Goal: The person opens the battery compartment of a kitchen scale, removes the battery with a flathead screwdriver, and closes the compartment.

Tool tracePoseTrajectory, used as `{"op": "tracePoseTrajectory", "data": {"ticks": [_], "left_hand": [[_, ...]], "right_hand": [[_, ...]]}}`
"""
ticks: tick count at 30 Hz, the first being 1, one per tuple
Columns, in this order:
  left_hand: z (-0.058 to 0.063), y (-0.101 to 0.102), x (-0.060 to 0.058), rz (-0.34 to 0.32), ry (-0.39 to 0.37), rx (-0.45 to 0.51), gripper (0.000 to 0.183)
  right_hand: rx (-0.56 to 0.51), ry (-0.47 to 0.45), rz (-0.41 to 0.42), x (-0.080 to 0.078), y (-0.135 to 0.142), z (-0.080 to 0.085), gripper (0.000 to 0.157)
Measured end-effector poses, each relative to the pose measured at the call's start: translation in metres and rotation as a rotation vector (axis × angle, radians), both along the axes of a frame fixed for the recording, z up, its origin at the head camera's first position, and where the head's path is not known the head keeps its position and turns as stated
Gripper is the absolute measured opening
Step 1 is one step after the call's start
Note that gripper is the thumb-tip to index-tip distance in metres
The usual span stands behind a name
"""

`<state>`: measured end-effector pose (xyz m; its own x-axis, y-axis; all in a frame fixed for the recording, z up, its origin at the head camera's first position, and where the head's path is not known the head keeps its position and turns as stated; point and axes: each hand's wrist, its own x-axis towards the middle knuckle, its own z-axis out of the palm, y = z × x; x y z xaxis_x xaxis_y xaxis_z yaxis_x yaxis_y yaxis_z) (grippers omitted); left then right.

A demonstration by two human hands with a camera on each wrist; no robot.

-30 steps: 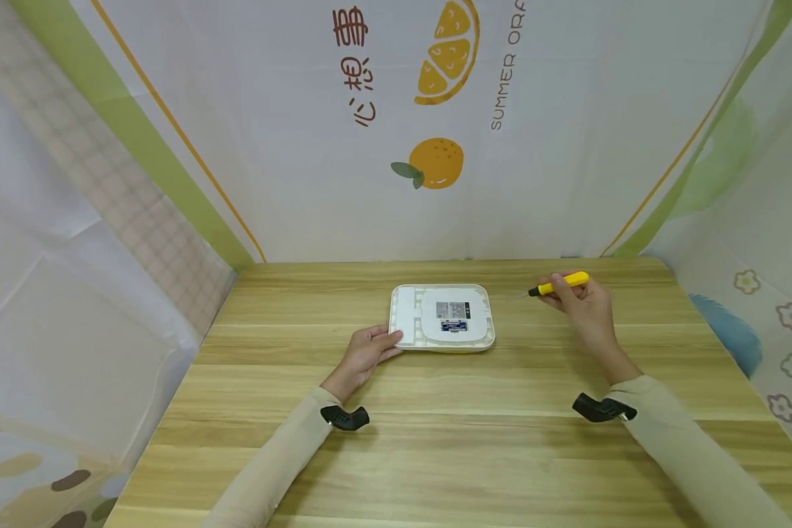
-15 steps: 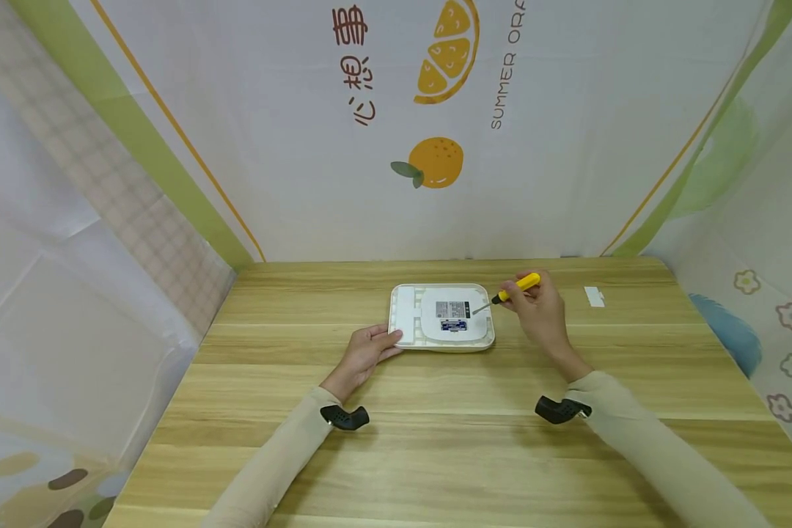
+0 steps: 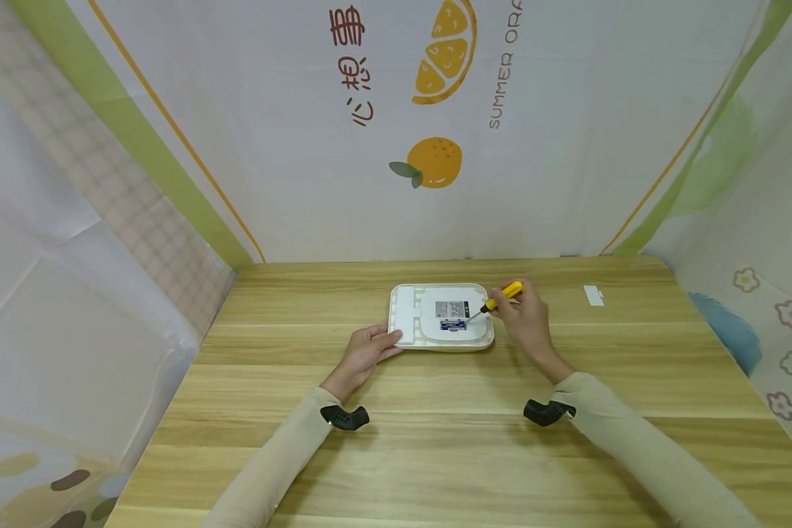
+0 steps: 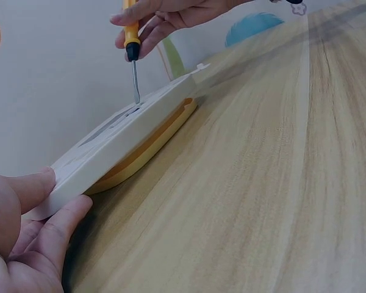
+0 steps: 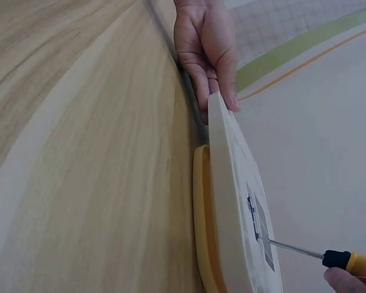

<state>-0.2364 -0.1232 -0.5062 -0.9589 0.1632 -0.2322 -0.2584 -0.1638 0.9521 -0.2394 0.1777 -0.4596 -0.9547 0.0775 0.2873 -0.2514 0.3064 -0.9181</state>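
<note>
A flat white device (image 3: pixel 405 312) with rounded corners lies with a printed label and an uncovered battery compartment facing up. Blue batteries (image 3: pixel 452 325) show in the compartment. My left hand (image 3: pixel 364 353) pinches the device's near left corner, thumb above and fingers below. In the left wrist view, a yellow part (image 4: pixel 143 155) sits beneath the white body, against the table. My right hand (image 3: pixel 526 323) holds a yellow-handled screwdriver (image 3: pixel 504 295), its shaft slanting down to the left. The screwdriver's tip is at the right end of the battery compartment; firm contact is hard to tell.
A small white battery cover (image 3: pixel 593 295) lies on the wooden table (image 3: pixel 435 440), right of my right hand. A printed cloth (image 3: pixel 534 191) hangs along the table's back edge. Something blue (image 3: pixel 726 334) is beyond the right edge.
My right hand has moved left with the screwdriver, bringing its tip from right of the device to the battery compartment. The white cover has come into view. My left hand stays put.
</note>
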Motion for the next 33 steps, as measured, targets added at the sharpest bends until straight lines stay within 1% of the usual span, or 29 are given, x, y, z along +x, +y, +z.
{"op": "tracePoseTrajectory", "data": {"ticks": [4, 10, 14, 19, 27, 33], "left_hand": [[0.0008, 0.0002, 0.0002, 0.002, -0.003, -0.001, 0.039], [0.0009, 0.0003, 0.0009, -0.002, -0.005, -0.001, 0.038], [0.0010, 0.0001, 0.0015, -0.014, 0.013, -0.012, 0.038], [0.0006, 0.0003, 0.0012, -0.009, 0.011, -0.009, 0.038], [-0.0005, -0.0003, 0.0003, -0.010, 0.009, -0.012, 0.039], [-0.0002, -0.0005, -0.0002, -0.005, 0.015, -0.018, 0.038]], "right_hand": [[0.011, 0.024, -0.004, -0.0016, -0.0006, -0.0037, 0.038], [0.047, 0.034, -0.023, -0.0005, -0.0033, -0.0034, 0.039], [0.065, 0.051, -0.020, 0.0001, -0.0053, -0.0026, 0.037], [0.096, 0.070, -0.019, 0.0003, -0.0072, -0.0018, 0.034], [0.137, 0.065, -0.015, -0.0001, -0.0085, -0.0013, 0.036], [0.224, 0.061, -0.022, 0.0003, -0.0081, 0.0043, 0.035]]}}
